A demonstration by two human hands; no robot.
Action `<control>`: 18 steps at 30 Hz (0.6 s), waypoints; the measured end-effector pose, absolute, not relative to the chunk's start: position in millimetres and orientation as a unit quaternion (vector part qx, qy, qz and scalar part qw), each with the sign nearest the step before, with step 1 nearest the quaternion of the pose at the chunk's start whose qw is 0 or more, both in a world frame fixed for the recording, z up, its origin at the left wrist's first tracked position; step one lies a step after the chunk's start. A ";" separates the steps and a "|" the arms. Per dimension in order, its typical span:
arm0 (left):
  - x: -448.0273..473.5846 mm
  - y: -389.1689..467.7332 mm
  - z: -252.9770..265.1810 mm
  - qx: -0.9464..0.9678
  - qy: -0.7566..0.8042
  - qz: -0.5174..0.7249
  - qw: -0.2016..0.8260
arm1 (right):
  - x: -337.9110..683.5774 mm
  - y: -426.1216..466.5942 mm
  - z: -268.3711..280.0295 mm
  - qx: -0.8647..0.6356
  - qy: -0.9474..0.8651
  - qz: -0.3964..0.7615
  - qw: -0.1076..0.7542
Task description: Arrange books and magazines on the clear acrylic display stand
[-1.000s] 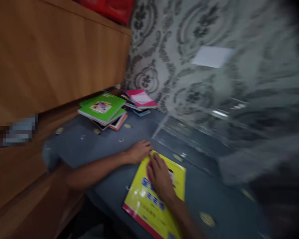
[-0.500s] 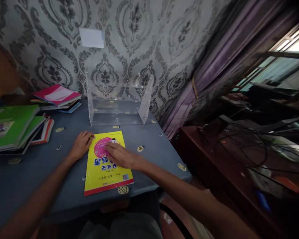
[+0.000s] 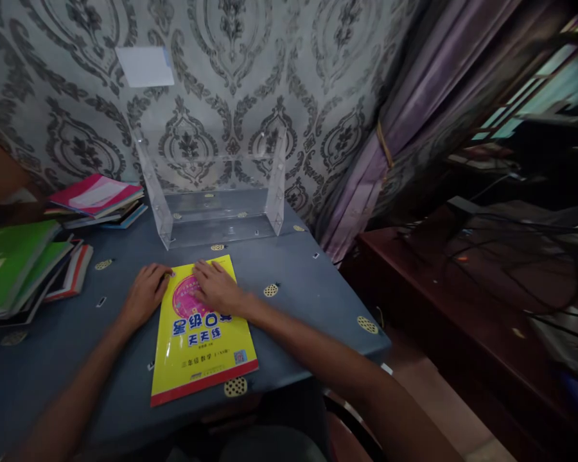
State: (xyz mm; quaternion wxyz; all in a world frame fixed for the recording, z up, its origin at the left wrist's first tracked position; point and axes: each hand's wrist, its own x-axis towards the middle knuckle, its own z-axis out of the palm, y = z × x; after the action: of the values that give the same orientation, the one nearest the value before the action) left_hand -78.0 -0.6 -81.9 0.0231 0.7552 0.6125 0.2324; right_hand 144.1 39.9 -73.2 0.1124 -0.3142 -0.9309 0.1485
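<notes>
A yellow workbook [image 3: 205,353] with a red strip along its near edge and a pink circle on its cover lies flat and closed in front of me. My right hand [image 3: 219,290] rests flat on the upper part of the cover, fingers stretched out over the pink circle. Beside the book's upper left corner, my left hand [image 3: 146,292] lies palm down on the tablecloth, its fingertips touching the corner. Its fingers are extended and grip nothing. Neither palm can be seen.
A clear acrylic rack [image 3: 216,224] stands behind the book near the wall. Green-topped books [image 3: 19,269] are piled at the left, with a pink-topped stack [image 3: 94,196] behind them. The blue tablecloth [image 3: 308,308] ends at the right, near a dark red desk [image 3: 414,289] with tangled cables.
The view has shifted a little. My right hand has slid towards the upper part of the cover, uncovering more of the blue lettering. My left hand stays by the corner.
</notes>
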 end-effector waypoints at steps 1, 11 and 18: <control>-77.7 -0.7 -81.7 0.754 0.615 0.231 0.024 | 152.4 43.7 -72.9 -0.329 -0.926 0.151 0.110; -81.6 -5.6 -82.7 0.752 0.621 0.220 0.019 | 188.0 57.3 -76.1 -0.365 -0.906 0.169 0.129; -79.2 -9.5 -83.7 0.758 0.624 0.180 -0.053 | 192.2 77.2 -88.1 -0.317 -0.899 0.239 0.186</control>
State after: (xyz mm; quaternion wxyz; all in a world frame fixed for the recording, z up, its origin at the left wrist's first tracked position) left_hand -79.2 -9.5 -83.7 -0.0531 0.7584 0.6241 0.1804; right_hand 192.2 77.2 -88.1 0.1862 -0.3173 -0.8987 0.2389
